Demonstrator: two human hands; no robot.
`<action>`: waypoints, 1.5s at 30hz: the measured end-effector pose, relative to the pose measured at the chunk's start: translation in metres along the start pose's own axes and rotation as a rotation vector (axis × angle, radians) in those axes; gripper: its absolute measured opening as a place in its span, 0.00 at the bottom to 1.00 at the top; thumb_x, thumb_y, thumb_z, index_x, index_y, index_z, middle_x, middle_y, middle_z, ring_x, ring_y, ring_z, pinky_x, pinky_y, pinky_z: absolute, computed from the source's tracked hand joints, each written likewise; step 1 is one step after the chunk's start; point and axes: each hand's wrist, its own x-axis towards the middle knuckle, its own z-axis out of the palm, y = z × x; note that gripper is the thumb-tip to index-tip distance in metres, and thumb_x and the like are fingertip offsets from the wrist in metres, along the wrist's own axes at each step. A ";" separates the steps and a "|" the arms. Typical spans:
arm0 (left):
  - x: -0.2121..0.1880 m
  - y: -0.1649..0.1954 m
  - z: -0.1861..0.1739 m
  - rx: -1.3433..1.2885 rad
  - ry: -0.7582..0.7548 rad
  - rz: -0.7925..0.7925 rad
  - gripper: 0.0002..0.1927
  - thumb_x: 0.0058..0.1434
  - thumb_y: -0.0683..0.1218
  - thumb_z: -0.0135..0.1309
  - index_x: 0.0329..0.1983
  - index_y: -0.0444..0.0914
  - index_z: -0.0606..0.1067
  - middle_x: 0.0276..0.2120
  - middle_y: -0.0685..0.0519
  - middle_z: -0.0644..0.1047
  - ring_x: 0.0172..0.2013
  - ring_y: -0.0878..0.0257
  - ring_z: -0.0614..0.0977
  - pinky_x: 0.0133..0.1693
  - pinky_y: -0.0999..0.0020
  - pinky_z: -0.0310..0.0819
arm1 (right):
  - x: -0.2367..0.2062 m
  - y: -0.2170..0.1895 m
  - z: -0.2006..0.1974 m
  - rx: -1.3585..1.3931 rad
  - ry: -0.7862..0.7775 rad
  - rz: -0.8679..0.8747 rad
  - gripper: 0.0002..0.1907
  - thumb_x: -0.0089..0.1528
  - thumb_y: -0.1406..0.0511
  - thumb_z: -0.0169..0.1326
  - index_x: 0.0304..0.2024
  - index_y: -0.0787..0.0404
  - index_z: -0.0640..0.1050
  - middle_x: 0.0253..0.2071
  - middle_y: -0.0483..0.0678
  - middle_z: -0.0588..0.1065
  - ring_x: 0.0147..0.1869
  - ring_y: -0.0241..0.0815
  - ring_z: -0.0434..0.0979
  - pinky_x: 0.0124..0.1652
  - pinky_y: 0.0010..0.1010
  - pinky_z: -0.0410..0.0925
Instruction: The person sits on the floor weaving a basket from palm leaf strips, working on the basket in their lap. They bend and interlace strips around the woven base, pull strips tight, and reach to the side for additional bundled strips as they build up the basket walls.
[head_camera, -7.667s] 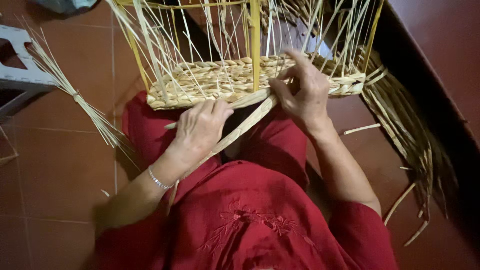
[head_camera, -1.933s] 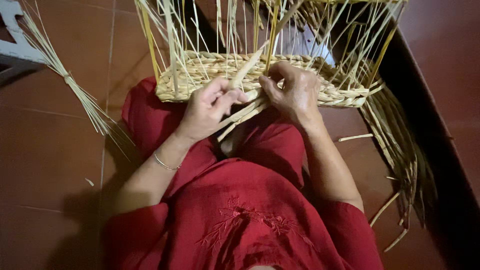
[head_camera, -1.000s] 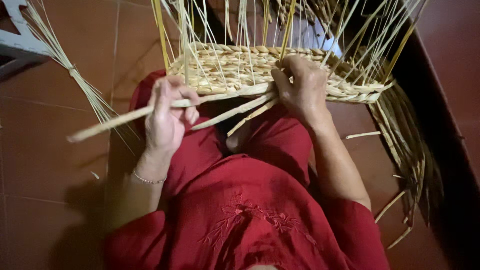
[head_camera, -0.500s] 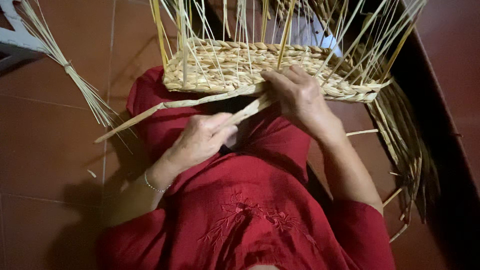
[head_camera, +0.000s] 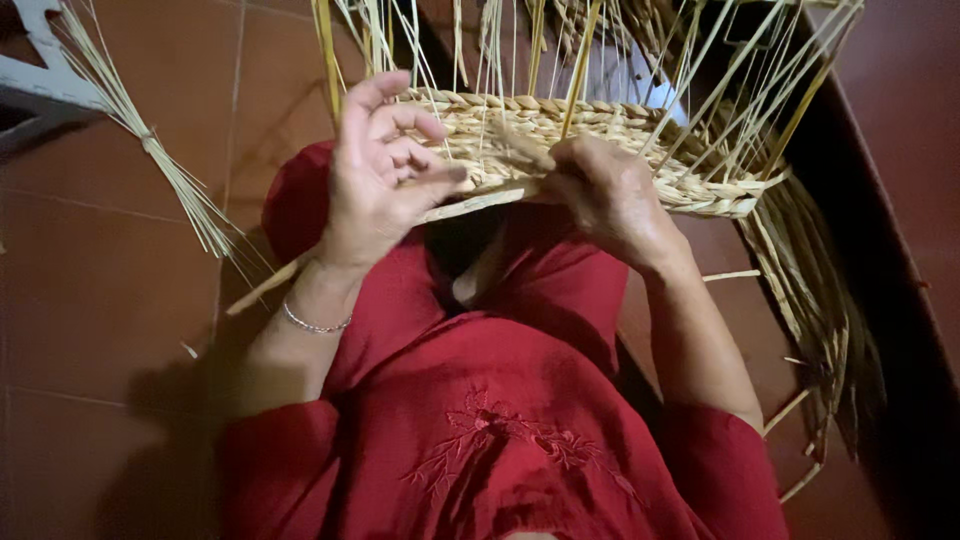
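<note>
So we log the flat straw strand (head_camera: 470, 203) first: it runs along the near edge of the half-woven straw basket (head_camera: 620, 165), which rests on our lap over the red dress (head_camera: 470, 400), and its loose tail slants down to the left past our wrist. We judge the strand light, limp along its length and a little stiff across its width; it should bend without snapping but would crease if folded hard (dry fibre, likely to fray at the tip). Best hold looks to be close to the woven edge, pinched flat between thumb and fingertip, not out on the free tail.

Our left hand (head_camera: 385, 165) is raised with the fingers spread and loosely curled; only the thumb and a fingertip meet, pinching the strand. Our right hand (head_camera: 610, 195) is curled down on the basket's edge, fingers closed over the strand where it enters the weave.

Thin upright stakes (head_camera: 520, 50) rise from the woven base, springy and easily kinked. A tied bundle of spare straw (head_camera: 150, 135) lies on the tiled floor (head_camera: 90, 300) to the left, well apart; loose strands (head_camera: 820, 300) trail to the right.
</note>
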 end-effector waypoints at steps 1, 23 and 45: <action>0.000 -0.006 -0.002 -0.216 0.025 -0.110 0.24 0.56 0.34 0.62 0.56 0.38 0.71 0.39 0.53 0.77 0.36 0.70 0.80 0.41 0.71 0.82 | 0.000 0.000 0.000 0.064 0.003 0.034 0.08 0.65 0.72 0.61 0.44 0.65 0.75 0.36 0.52 0.77 0.40 0.45 0.79 0.39 0.37 0.72; -0.046 -0.070 0.045 0.453 -0.098 0.203 0.08 0.66 0.37 0.57 0.47 0.32 0.80 0.39 0.46 0.84 0.36 0.57 0.86 0.38 0.67 0.83 | 0.001 0.007 0.013 0.020 0.091 -0.050 0.03 0.66 0.72 0.61 0.42 0.63 0.80 0.37 0.48 0.77 0.38 0.40 0.79 0.34 0.31 0.73; -0.047 -0.048 0.000 1.245 -0.208 0.539 0.11 0.65 0.45 0.65 0.41 0.39 0.73 0.36 0.51 0.70 0.44 0.53 0.72 0.47 0.56 0.63 | -0.008 0.020 0.041 -0.169 0.293 -0.032 0.07 0.62 0.69 0.66 0.32 0.62 0.80 0.28 0.49 0.76 0.33 0.46 0.74 0.35 0.38 0.69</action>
